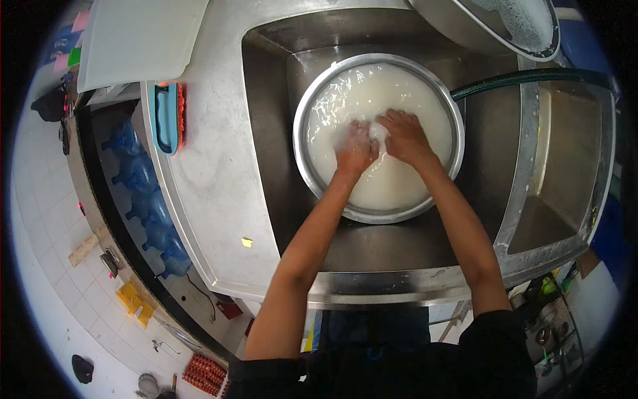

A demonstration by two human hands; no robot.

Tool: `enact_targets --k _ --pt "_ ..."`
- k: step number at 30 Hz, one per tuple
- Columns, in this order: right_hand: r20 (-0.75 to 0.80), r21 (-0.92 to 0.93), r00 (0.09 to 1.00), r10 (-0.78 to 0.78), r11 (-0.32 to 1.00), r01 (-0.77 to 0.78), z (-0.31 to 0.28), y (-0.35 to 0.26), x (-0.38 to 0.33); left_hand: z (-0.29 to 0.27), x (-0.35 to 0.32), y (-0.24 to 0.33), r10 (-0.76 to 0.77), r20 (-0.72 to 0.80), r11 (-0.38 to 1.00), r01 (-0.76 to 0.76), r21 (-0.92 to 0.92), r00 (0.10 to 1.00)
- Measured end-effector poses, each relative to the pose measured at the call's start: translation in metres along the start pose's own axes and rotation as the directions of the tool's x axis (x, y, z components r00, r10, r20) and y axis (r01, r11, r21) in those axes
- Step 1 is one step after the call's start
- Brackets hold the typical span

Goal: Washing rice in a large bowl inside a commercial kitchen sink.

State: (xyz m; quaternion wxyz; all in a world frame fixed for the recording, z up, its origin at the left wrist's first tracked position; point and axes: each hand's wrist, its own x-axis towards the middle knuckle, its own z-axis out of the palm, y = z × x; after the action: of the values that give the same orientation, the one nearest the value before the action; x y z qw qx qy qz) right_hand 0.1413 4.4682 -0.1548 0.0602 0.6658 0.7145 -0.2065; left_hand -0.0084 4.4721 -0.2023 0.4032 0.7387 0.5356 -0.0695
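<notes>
A wide round metal basin (307, 174) stands in the sink, filled with cloudy white water (385, 189). Both of my hands dip into this water near the basin's middle, side by side and a little apart. My left hand (357, 147) is smeared by motion, and its fingers are partly under the surface. Just right of it, my right hand (405, 138) has its fingers curled down, with the tips under water. Whatever lies below the surface is hidden by the cloudiness. A small patch of froth (379, 132) floats between the hands.
The steel sink (269, 126) surrounds the basin. A green hose (505, 81) reaches the basin's right rim. Another metal vessel (458, 26) with foamy liquid stands at the back right. On the left counter lie a blue brush (166, 118) with orange bristles and a yellow scrap (247, 243).
</notes>
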Motion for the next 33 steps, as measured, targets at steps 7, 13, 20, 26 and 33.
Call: enact_targets --k 7,13,20,26,33 --pt "0.033 0.463 0.983 0.183 0.869 -0.177 -0.066 -0.026 0.023 -0.131 -0.059 -0.028 -0.156 -0.346 0.977 0.196 0.085 0.925" --pt "0.216 0.497 0.871 0.442 0.718 -0.488 -0.002 0.007 0.024 -0.108 -0.039 -0.06 -0.649 0.024 0.682 0.595 -0.425 0.761" --pt "0.629 0.733 0.717 0.3 0.078 -0.676 0.036 0.026 0.031 -0.091 -0.022 -0.069 -0.563 0.304 0.274 0.521 -0.808 0.768" --pt "0.687 0.716 0.702 0.188 -0.008 -0.698 0.042 0.0 0.046 -0.074 -0.005 -0.039 -0.506 0.261 0.233 0.422 -0.876 0.822" --pt "0.481 0.829 0.775 0.41 0.074 -0.554 0.03 -0.062 0.039 -0.062 0.008 -0.008 -0.563 0.082 0.42 0.37 -0.829 0.822"
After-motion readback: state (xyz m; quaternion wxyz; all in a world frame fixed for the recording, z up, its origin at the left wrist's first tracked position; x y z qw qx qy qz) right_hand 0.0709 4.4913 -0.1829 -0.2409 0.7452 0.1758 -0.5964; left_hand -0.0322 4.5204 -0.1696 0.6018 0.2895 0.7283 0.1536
